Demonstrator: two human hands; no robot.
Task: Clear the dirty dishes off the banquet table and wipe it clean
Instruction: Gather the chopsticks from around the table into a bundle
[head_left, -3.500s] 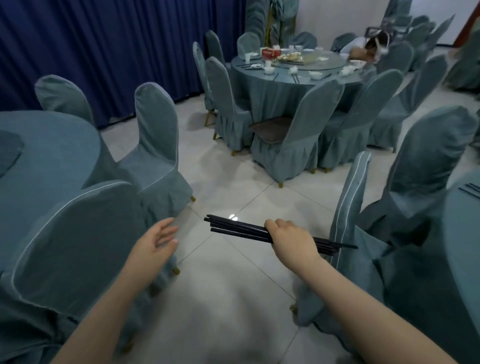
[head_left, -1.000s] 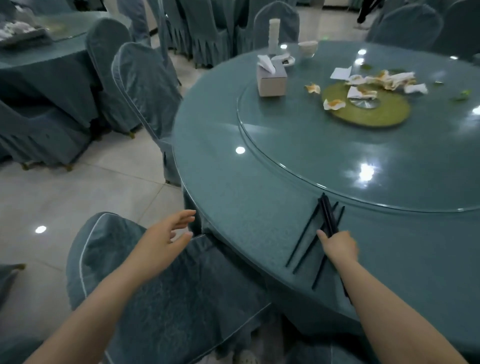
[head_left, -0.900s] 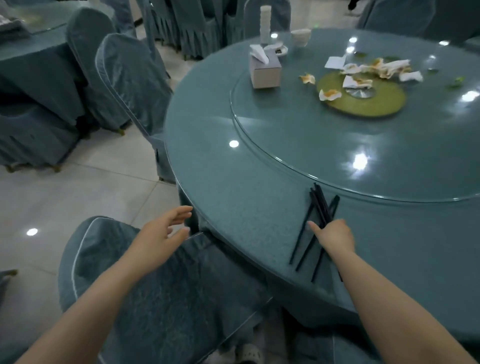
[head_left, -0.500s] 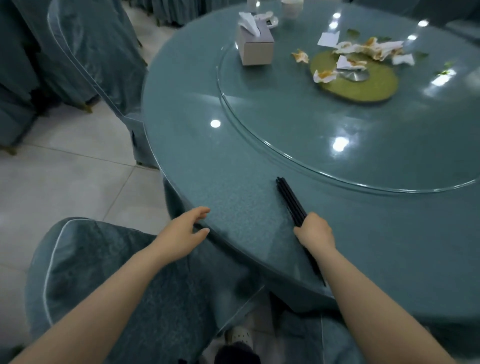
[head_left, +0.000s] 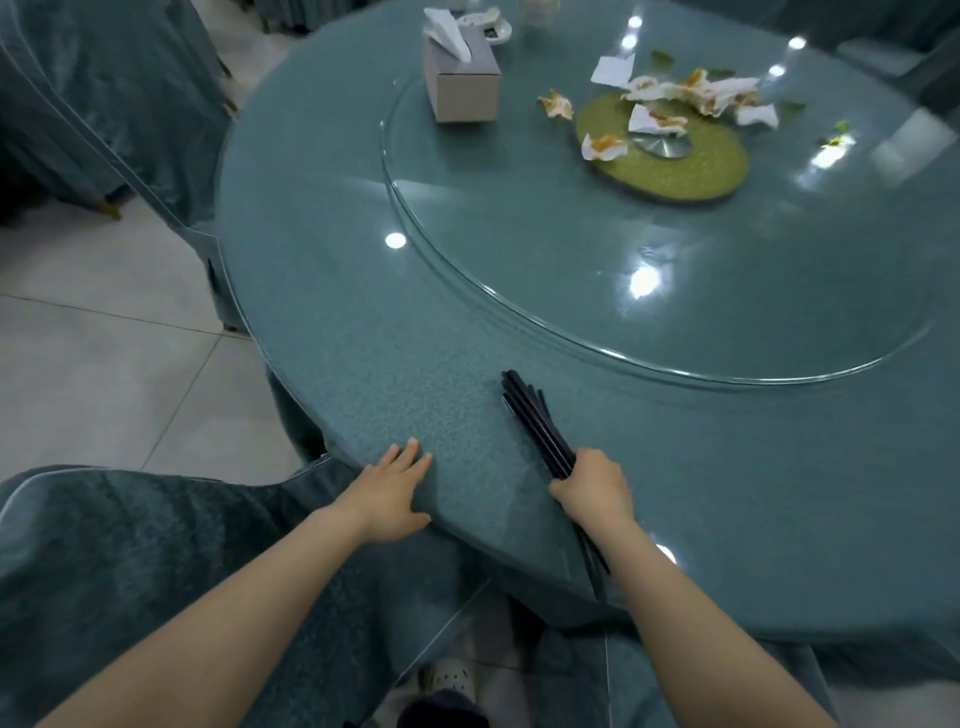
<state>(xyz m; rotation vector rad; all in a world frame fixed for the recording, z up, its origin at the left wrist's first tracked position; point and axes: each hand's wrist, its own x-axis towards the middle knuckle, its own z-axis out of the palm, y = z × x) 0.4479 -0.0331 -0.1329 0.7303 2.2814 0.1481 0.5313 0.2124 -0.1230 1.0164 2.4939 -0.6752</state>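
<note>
**A:** Where are the chopsticks (head_left: 537, 423) from where you sit?

**B:** I've got them bundled in my right hand (head_left: 595, 491), fingers curled round the middle of the bundle. The tips fan out a little over the surface (head_left: 363, 312) towards the glass turntable (head_left: 519, 218); the back ends poke out past my wrist, over the surface's edge. My left hand (head_left: 389, 493) lies flat on the edge, fingers straight and close together, holding nothing.

**A:** How do you expect them to handle?

**B:** Light, stiff and smooth, I'd judge, so they want to slide against one another. I'd keep hold near the middle so neither end droops, and squeeze enough that none slips out. Knocking the tips square against the surface would tidy the fan.

**A:** What else needs clearing?

**B:** Crumpled, stained napkins (head_left: 696, 98) around the green centre disc (head_left: 662, 156) on the turntable: soft, weightless, easy to scoop by the handful, though greasy, I'd guess. A small dish (head_left: 480, 26) sits beyond the tissue box (head_left: 462, 83).

**A:** Any writing you can read? Brand on that box?

**B:** None. The box faces look plain grey, a white tissue sticking out the top. The dish has dark marks I can't make out. No label on the chopsticks.
</note>
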